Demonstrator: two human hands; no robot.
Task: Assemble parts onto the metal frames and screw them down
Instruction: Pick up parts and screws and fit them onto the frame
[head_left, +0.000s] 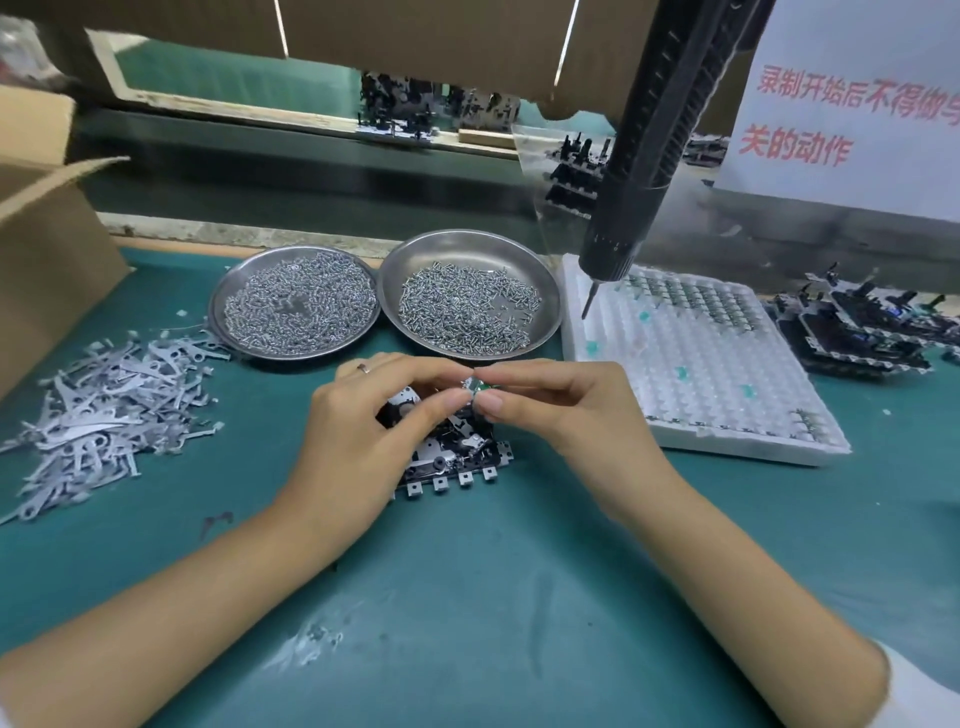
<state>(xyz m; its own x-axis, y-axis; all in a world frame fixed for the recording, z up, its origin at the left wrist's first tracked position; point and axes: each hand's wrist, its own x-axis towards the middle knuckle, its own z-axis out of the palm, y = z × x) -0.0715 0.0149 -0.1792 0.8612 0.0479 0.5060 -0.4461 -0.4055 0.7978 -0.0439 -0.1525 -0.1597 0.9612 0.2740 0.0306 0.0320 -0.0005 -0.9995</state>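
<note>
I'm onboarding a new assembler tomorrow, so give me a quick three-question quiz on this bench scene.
1. True or false: the electric screwdriver is gripped in the right hand.
2. Multiple choice: the pile of flat metal levers lies A) in a dish, B) loose on the green mat, C) in the white tray.
3. Fill in: both hands pinch a small green part above the metal ____.

Key
1. False; it hangs free above the tray.
2. B, on the person's left.
3. frame. The left hand also meets the part.
</note>
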